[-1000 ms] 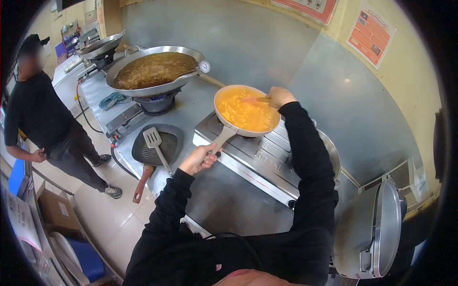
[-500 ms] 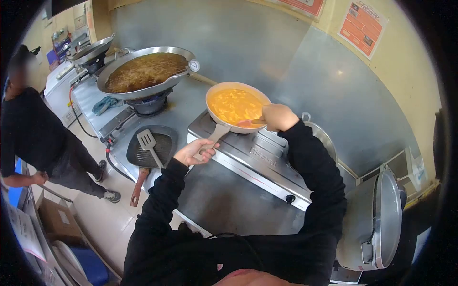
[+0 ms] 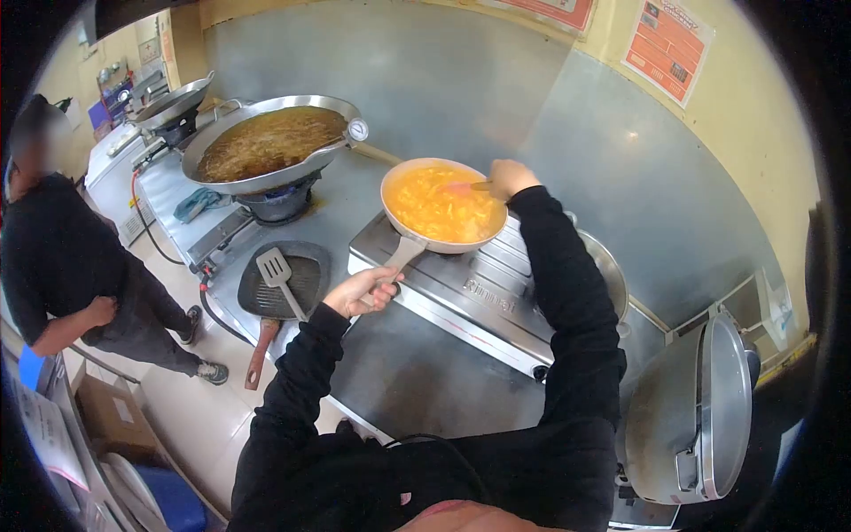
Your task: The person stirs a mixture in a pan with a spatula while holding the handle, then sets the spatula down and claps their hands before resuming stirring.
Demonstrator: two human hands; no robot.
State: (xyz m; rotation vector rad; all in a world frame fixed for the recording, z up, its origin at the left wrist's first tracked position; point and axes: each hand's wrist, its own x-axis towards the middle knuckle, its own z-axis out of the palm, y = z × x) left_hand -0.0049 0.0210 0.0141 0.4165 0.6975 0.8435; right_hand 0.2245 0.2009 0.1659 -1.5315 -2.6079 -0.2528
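Note:
A frying pan (image 3: 390,200) with a light handle sits over the gas stove (image 3: 461,293). Yellow-orange egg mixture (image 3: 439,208) with paler set pieces fills its base. My left hand (image 3: 363,291) is wrapped round the pan's handle from the near side. At the pan's far right rim, my right hand (image 3: 512,180) is closed on the handle of a spatula (image 3: 479,186). Its pinkish head lies in the egg, partly blurred, so its exact shape is hard to make out.
Left of the stove lie a grill pan (image 3: 301,257) and a slotted turner (image 3: 277,269). A large wok (image 3: 208,182) of dark bubbling oil stands on a burner behind. A big metal pot (image 3: 660,417) is at right. Another person (image 3: 62,257) stands at left.
My right hand has moved up and away from me, drawing the spatula from the pan's near right side towards its far side. My left hand stays on the handle.

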